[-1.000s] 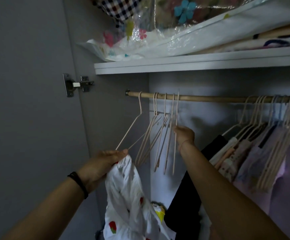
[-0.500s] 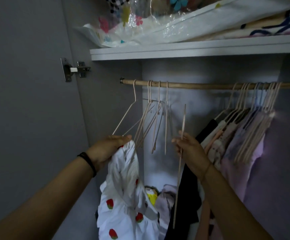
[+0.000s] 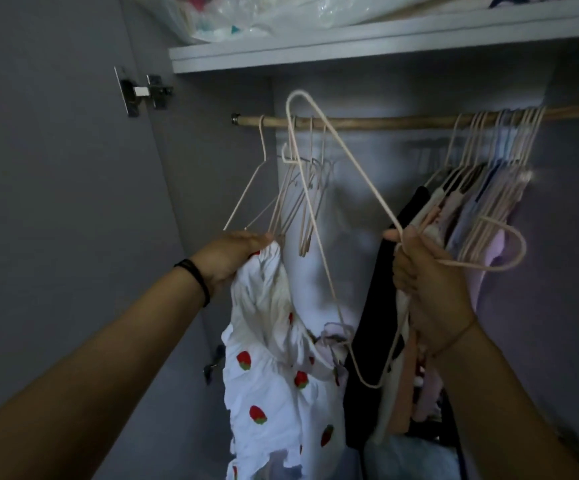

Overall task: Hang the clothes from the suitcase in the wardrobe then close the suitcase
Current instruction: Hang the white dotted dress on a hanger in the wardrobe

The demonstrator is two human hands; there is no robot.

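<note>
Inside the open wardrobe, my left hand grips the top of a white garment with red strawberries, which hangs down below it. My right hand holds a pale pink wire hanger off the rail, tilted, its hook sticking out to the right of my fist. The wooden rail carries several empty pink hangers at its left end. Several hung clothes fill its right end. The suitcase is out of view.
The wardrobe door stands open on the left, with its hinge. A shelf above the rail holds bagged bedding. More clothes lie heaped at the wardrobe bottom.
My right hand took one hanger off the rail, lowered it and turned it sideways. My left hand kept its hold on the strawberry garment. The camera tilted down.
</note>
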